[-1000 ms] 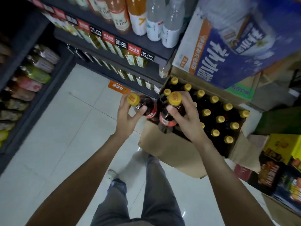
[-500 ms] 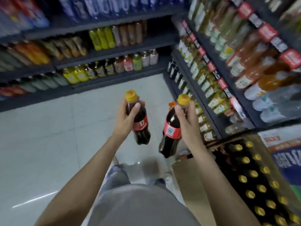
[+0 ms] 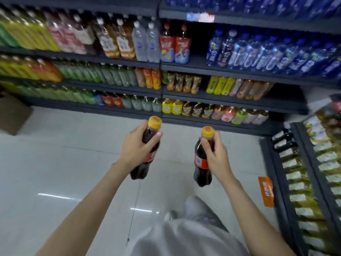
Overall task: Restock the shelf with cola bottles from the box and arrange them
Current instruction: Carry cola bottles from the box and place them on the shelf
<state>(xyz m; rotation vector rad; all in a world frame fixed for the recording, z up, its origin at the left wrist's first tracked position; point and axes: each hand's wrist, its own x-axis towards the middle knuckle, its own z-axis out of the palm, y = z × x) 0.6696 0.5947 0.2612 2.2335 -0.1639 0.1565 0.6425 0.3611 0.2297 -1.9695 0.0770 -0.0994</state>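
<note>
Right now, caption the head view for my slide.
Each hand, left and right, carries a cola bottle toward stocked drink shelves.

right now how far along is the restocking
Done: two cola bottles are out of the box. In hand: the left hand grips one cola bottle by its shoulder, the right hand grips the other bottle near the neck, both carried above the floor facing the shelves. Left: neither bottle is on a shelf yet, so placing and arranging remain. The box is out of view.
</note>
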